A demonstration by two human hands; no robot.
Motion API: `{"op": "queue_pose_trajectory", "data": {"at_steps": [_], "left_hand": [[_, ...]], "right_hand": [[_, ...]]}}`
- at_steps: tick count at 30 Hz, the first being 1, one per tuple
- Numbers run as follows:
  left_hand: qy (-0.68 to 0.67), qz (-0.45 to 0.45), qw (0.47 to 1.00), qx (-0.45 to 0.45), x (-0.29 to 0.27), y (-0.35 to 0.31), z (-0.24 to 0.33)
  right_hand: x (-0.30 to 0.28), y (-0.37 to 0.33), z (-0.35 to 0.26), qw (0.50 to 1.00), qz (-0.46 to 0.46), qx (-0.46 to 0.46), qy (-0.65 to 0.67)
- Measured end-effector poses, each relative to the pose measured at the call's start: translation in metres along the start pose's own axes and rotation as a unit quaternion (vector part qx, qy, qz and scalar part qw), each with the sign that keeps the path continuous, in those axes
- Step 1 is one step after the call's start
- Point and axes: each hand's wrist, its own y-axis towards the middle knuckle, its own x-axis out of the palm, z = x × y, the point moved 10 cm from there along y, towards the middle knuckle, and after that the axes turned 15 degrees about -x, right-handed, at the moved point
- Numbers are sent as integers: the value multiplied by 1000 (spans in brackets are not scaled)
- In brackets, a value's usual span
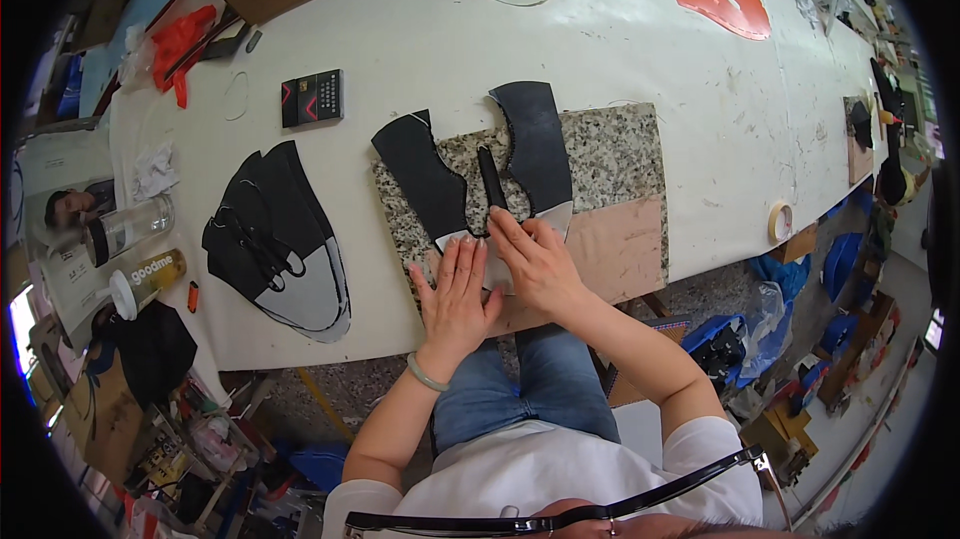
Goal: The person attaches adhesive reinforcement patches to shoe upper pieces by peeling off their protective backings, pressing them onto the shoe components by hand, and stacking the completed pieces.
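A black and grey U-shaped shoe upper (537, 144) lies spread, its two black arms pointing away from me and its grey part nearest. My left hand (458, 294) rests flat on the grey part, fingers stretched out. Beside it, my right hand (540, 264) has bent fingers pinched at the near end of a narrow black strip (488, 177), which stands out between the arms. Both hands cover much of the grey toe area. Beneath lies a speckled stone slab (615, 144), with a pinkish-tan sheet (625, 249) over its near right part.
Left of the slab lies a stack of black and grey shoe uppers (270, 239) with loops of lace. Beyond it is a small black box (312, 99). Clear bottles (140, 224) and an orange-handled cutter (193, 296) lie at far left. A tape roll (781, 222) sits near the right edge.
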Motion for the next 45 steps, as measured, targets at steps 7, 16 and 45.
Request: {"op": "queue_pose_trajectory", "data": {"at_steps": [7, 16, 45], "left_hand": [[-1, 15, 1000, 1, -7, -3, 33], [-2, -23, 985, 173, 0, 19, 52], [-384, 63, 897, -209, -36, 42, -50]], "right_hand": [[-20, -47, 1, 993, 101, -21, 62], [-38, -34, 45, 995, 104, 12, -3], [-16, 7, 17, 962, 182, 153, 137]]}}
